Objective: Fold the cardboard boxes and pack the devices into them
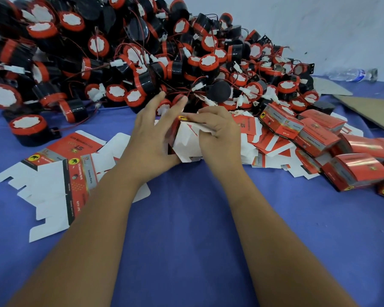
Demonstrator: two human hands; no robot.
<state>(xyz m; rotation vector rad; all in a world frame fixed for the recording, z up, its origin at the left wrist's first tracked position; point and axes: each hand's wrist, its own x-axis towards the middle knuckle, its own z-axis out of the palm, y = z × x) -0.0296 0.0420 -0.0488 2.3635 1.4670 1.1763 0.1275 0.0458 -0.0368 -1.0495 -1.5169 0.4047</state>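
Both my hands work on one half-folded red and white cardboard box (187, 141) at the middle of the blue cloth. My left hand (152, 138) holds its left side, fingers spread and reaching up past it. My right hand (218, 129) grips its right side, fingers curled over the white flaps. Behind the box lies a large heap of black and red round devices (129, 56) with thin wires and white plugs. The box's inside is hidden by my hands.
Flat unfolded box blanks (58, 173) lie at the left, more under my right hand. Closed red boxes (324, 138) pile up at the right. One device (31, 129) stands apart at the left. A plastic bottle (353, 74) and brown cardboard sheets (368, 107) lie far right.
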